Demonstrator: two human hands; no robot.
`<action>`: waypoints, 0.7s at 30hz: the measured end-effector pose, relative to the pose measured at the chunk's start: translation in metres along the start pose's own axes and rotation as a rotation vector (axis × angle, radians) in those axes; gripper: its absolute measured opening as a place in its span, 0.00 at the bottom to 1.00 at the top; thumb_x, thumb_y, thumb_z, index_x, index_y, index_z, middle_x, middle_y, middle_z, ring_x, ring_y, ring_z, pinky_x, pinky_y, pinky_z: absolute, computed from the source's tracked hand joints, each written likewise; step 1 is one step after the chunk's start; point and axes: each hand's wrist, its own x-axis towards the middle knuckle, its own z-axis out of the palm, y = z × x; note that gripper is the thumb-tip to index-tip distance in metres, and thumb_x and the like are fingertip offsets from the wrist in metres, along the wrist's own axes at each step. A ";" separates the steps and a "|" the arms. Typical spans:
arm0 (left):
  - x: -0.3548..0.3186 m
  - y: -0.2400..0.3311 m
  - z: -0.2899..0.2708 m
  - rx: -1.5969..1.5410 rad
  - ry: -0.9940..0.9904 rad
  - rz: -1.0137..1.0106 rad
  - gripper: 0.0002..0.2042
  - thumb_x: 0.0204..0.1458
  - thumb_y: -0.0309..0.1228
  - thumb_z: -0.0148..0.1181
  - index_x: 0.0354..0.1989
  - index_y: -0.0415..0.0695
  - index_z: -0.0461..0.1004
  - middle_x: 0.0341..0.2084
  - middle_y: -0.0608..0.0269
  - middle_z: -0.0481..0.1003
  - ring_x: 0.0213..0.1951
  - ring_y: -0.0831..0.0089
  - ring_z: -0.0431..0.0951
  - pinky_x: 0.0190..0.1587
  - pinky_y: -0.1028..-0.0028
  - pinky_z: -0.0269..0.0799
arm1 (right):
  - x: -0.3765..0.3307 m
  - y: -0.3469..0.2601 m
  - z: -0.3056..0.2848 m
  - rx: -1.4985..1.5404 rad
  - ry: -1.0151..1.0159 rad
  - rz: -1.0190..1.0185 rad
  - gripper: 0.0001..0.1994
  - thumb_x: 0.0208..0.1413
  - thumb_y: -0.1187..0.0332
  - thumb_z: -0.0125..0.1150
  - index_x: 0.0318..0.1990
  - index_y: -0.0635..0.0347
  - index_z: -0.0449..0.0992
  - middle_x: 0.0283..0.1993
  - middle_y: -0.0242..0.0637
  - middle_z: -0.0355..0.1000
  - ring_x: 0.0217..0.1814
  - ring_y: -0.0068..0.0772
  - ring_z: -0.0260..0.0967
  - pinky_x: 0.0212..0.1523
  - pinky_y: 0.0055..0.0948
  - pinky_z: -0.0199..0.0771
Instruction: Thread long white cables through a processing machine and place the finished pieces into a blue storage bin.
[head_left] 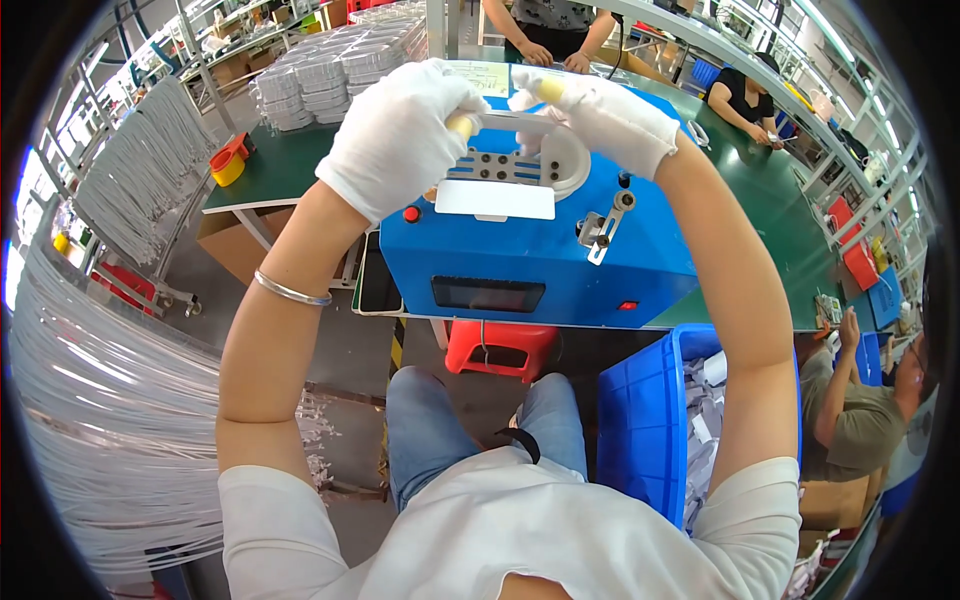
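My left hand [400, 125], in a white glove, is closed at the back left of a blue machine [450, 265], its thumb covered by a yellowish cot. My right hand [610, 115], gloved the same way, is closed at the machine's back right. Between the two hands runs a short stretch of white cable [522, 121], gripped at both ends. Under my right hand the cable seems to join a white curved loop [573, 170] on the machine's top. A slotted metal bracket [500, 165] and a white plate [495, 200] lie just below the cable.
A blue bin [640, 430] of white pieces stands by my right leg. Long white cables [120, 400] hang at my left. A red stool [500, 345] is under the green table [760, 220]. Stacked clear trays [340, 70] sit at the back left. Several other people work nearby.
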 end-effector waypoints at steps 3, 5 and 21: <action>0.000 0.001 0.001 0.069 0.017 0.020 0.05 0.45 0.27 0.60 0.30 0.42 0.78 0.28 0.55 0.74 0.32 0.58 0.75 0.38 0.66 0.72 | 0.008 0.007 0.007 0.059 0.066 -0.063 0.20 0.59 0.53 0.53 0.53 0.55 0.72 0.38 0.36 0.74 0.42 0.28 0.71 0.45 0.24 0.72; -0.001 -0.003 0.000 0.097 0.032 0.073 0.09 0.44 0.28 0.59 0.35 0.43 0.77 0.28 0.55 0.74 0.33 0.58 0.75 0.39 0.65 0.72 | -0.009 -0.024 0.013 0.331 0.137 -0.232 0.18 0.60 0.55 0.53 0.49 0.58 0.74 0.35 0.34 0.73 0.40 0.23 0.71 0.42 0.22 0.72; -0.003 -0.006 0.005 -0.101 -0.133 -0.203 0.13 0.45 0.27 0.60 0.40 0.42 0.71 0.33 0.47 0.73 0.32 0.56 0.78 0.39 0.64 0.74 | -0.004 -0.034 0.013 -0.285 0.292 -0.573 0.08 0.50 0.76 0.59 0.39 0.63 0.76 0.29 0.34 0.70 0.30 0.24 0.67 0.33 0.21 0.70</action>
